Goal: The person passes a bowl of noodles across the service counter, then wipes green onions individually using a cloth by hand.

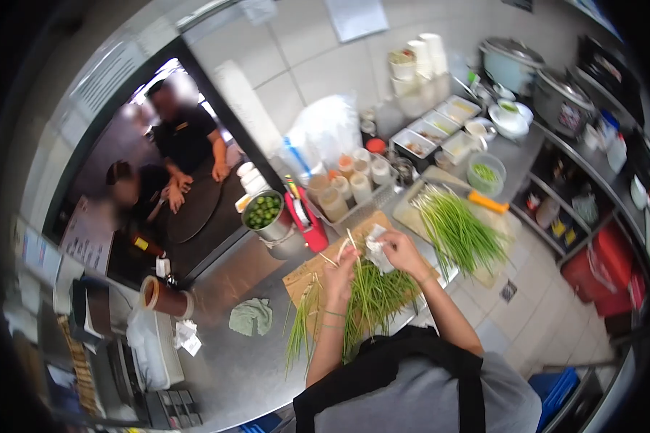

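Note:
My left hand (341,270) is closed round the white root ends of a few green onions, over the brown cardboard (303,283) on the steel counter. To its right, my right hand (403,254) pinches a crumpled white tissue (376,247). Loose green onions (368,299) spread under both hands and wrists, their leaves pointing toward my body. Further right, a thick bunch of green onions (458,227) lies on a cutting board (409,208), beside an orange-handled knife (488,201).
A pot of green limes (264,211), a red holder (307,220) and a tray of sauce bottles (334,204) stand behind the cardboard. A green cloth (250,317) lies left. Past the window, people lean at a round tray (195,209).

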`<state>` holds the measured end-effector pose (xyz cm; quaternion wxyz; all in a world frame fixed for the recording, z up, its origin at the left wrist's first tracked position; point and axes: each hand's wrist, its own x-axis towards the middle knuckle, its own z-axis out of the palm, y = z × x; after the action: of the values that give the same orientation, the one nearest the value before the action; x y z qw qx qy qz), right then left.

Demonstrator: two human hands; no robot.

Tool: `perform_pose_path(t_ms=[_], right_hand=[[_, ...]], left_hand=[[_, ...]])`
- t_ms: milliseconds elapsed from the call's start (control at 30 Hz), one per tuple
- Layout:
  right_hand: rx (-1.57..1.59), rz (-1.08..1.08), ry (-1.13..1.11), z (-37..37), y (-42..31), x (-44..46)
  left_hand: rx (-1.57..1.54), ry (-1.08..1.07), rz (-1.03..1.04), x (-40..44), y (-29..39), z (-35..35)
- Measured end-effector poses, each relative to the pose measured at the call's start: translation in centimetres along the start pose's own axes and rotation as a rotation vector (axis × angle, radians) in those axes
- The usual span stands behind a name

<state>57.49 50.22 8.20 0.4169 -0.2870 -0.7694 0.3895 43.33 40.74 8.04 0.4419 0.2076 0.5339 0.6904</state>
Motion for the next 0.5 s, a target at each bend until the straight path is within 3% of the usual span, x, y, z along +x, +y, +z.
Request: perform_pose_path(t_ms=[267,500], right_hand=[[0.649,0.502,-0.165,1.6,0.4,0.3],[0.651,0.458,-0.12,2.6,0.8,-0.1]], left_hand=[[0.007,0.028,0.032,-0.2,-1.1,0.8],[0.11,-0.024,0.097,-0.9,-1.1,1.2]])
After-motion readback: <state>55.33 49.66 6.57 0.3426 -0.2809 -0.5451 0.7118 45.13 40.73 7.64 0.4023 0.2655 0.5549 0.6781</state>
